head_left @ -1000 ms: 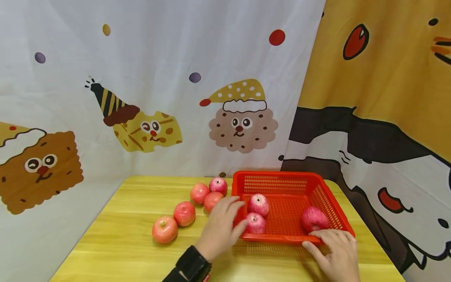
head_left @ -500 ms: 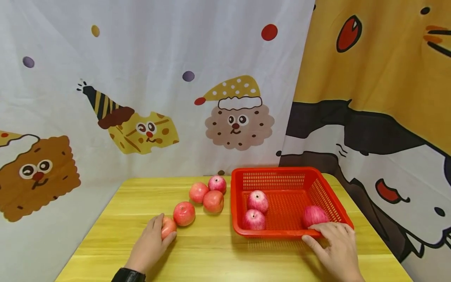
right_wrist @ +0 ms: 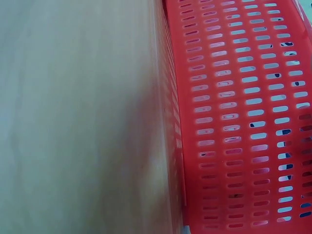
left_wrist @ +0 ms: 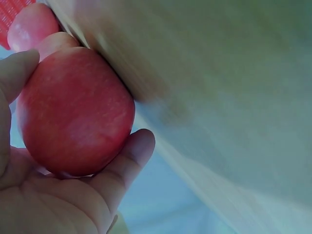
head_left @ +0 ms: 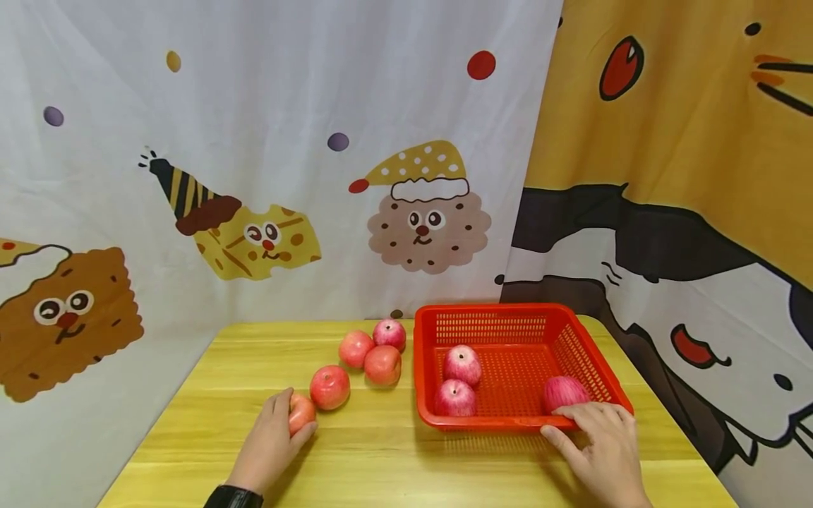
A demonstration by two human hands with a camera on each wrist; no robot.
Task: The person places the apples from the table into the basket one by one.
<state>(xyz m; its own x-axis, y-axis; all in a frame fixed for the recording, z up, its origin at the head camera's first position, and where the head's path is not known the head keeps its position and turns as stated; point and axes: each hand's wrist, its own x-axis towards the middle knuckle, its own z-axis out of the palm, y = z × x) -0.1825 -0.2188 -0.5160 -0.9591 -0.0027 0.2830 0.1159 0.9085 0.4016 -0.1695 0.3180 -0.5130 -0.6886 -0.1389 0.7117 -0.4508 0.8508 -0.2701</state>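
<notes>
My left hand point(head_left: 267, 442) grips the nearest apple point(head_left: 301, 414) at the left of the group, thumb on one side and fingers round the other. The left wrist view shows this red apple point(left_wrist: 78, 112) cradled low against the tabletop. At the right, my right hand point(head_left: 600, 448) holds the front rim of a red plastic basket point(head_left: 495, 423), fingers over the rim and thumb outside. Inside the basket are two striped apples at the left, one point(head_left: 462, 365) behind the other point(head_left: 455, 398), and a darker apple point(head_left: 565, 394) by my right fingers. The right wrist view shows only the basket's slotted wall point(right_wrist: 234, 107), no hand.
Beside the held apple lies another apple point(head_left: 330, 387). Three more cluster left of the basket: a front one point(head_left: 383, 365), a left one point(head_left: 356, 348) and a back one point(head_left: 389, 334). A printed curtain point(head_left: 286, 106) hangs behind the wooden table point(head_left: 375, 466).
My left hand has swung from the basket's left side to the leftmost apple and now grips it. My right hand stays on the basket rim. The head view has shifted slightly.
</notes>
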